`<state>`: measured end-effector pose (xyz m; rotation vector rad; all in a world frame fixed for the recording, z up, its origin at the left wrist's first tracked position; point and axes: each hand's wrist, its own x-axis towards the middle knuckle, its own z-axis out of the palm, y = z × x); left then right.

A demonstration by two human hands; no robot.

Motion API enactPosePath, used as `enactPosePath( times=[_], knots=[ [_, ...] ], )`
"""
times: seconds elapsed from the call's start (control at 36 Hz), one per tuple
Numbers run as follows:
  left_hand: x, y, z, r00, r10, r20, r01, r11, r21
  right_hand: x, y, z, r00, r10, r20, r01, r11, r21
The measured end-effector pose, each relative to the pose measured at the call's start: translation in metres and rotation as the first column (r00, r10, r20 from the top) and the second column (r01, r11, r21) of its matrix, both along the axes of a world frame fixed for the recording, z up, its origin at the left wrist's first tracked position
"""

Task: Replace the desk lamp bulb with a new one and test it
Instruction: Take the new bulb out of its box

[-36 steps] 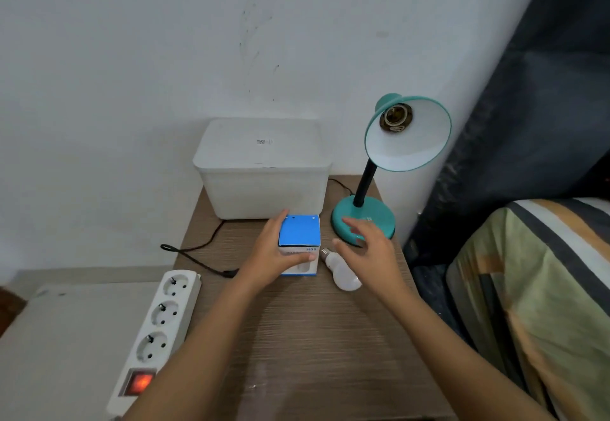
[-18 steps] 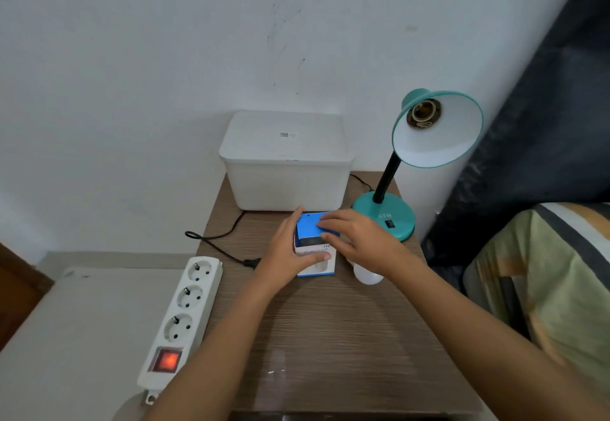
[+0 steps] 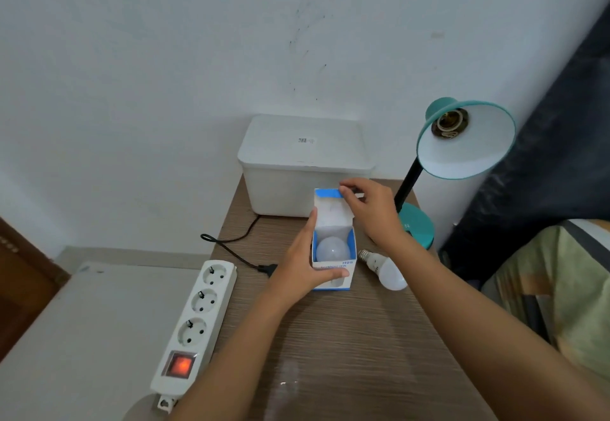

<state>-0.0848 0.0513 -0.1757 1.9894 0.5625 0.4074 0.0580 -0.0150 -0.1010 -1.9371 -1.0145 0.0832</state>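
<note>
Left hand [image 3: 302, 263] grips the small blue-and-white box [image 3: 334, 249] standing on the wooden table [image 3: 346, 338]; right hand [image 3: 371, 211] pinches its raised lid flap at the far edge. New bulb [image 3: 332, 249] sits inside (dome up). Another bulb [image 3: 384, 268] lies just right. Teal lamp [image 3: 462, 143] at far right, socket bare.

My white lidded bin [image 3: 305, 169] sits at the back of the desk [image 3: 363, 338], against the wall. To my right, a striped blanket [image 3: 561, 275] lies beside a dark curtain [image 3: 544, 169].
</note>
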Motion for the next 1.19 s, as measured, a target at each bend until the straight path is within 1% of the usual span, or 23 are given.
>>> enactPosePath(
  times=[0.11, 0.17, 0.19, 0.25, 0.31, 0.36, 0.44, 0.53, 0.58, 0.64, 0.75, 0.83, 0.94, 1.08, 1.19],
  knots=[
    [-0.001, 0.002, 0.000, 1.000, 0.008, 0.003, -0.008, 0.999, -0.049, -0.005, -0.016, 0.002, 0.998, -0.068, 0.010, 0.066, 0.986, 0.150],
    [-0.001, 0.002, 0.000, 1.000, 0.005, -0.006, -0.005, 0.999, -0.047, -0.010, -0.026, 0.001, 0.998, -0.049, 0.041, 0.042, 0.988, 0.149],
    [-0.001, 0.002, 0.000, 1.000, 0.005, -0.010, -0.006, 0.999, -0.048, -0.012, -0.029, -0.001, 0.998, -0.007, 0.056, 0.001, 0.993, 0.116],
    [-0.001, 0.002, 0.000, 1.000, 0.007, -0.011, -0.008, 0.998, -0.055, -0.017, -0.033, -0.004, 0.991, 0.124, 0.050, -0.124, 0.992, -0.013],
    [-0.002, 0.001, -0.001, 1.000, 0.007, -0.015, -0.007, 0.998, -0.060, -0.021, -0.033, -0.007, 0.968, 0.249, 0.015, -0.243, 0.953, -0.180],
    [-0.002, 0.001, 0.000, 1.000, 0.001, -0.023, -0.002, 0.998, -0.059, -0.023, -0.031, -0.008, 0.942, 0.334, 0.016, -0.311, 0.892, -0.329],
    [-0.002, 0.001, 0.000, 0.999, -0.005, -0.039, 0.002, 0.997, -0.073, -0.026, -0.025, -0.004, 0.917, 0.399, 0.004, -0.354, 0.818, -0.453],
    [-0.001, 0.001, 0.000, 0.999, 0.003, -0.042, -0.006, 0.997, -0.078, -0.026, -0.017, 0.003, 0.895, 0.444, -0.035, -0.378, 0.716, -0.587],
    [0.000, 0.002, 0.000, 0.998, 0.009, -0.057, -0.012, 0.998, -0.060, -0.026, -0.011, 0.009, 0.893, 0.447, -0.046, -0.358, 0.646, -0.674],
    [0.000, 0.002, 0.000, 0.997, 0.013, -0.075, -0.017, 0.999, -0.050, -0.027, -0.006, 0.013, 0.896, 0.441, -0.047, -0.339, 0.612, -0.715],
    [0.000, 0.001, 0.001, 0.996, 0.007, -0.088, -0.012, 0.999, -0.051, -0.030, -0.004, 0.016, 0.907, 0.417, -0.063, -0.337, 0.625, -0.704],
    [0.001, -0.001, 0.002, 0.995, 0.006, -0.104, -0.008, 1.000, -0.017, -0.031, -0.007, 0.018, 0.916, 0.397, -0.058, -0.321, 0.639, -0.698],
    [0.000, -0.003, 0.001, 0.996, 0.010, -0.088, -0.011, 1.000, -0.009, -0.029, -0.012, 0.021, 0.928, 0.370, -0.034, -0.296, 0.681, -0.670],
    [-0.001, -0.002, -0.002, 0.998, 0.011, -0.066, -0.013, 0.999, -0.034, -0.030, -0.020, 0.023, 0.940, 0.341, -0.008, -0.276, 0.746, -0.606],
    [-0.001, -0.003, -0.002, 0.998, 0.019, -0.055, -0.023, 0.997, -0.076, -0.037, -0.027, 0.010, 0.936, 0.351, 0.021, -0.274, 0.767, -0.580]
  ],
)
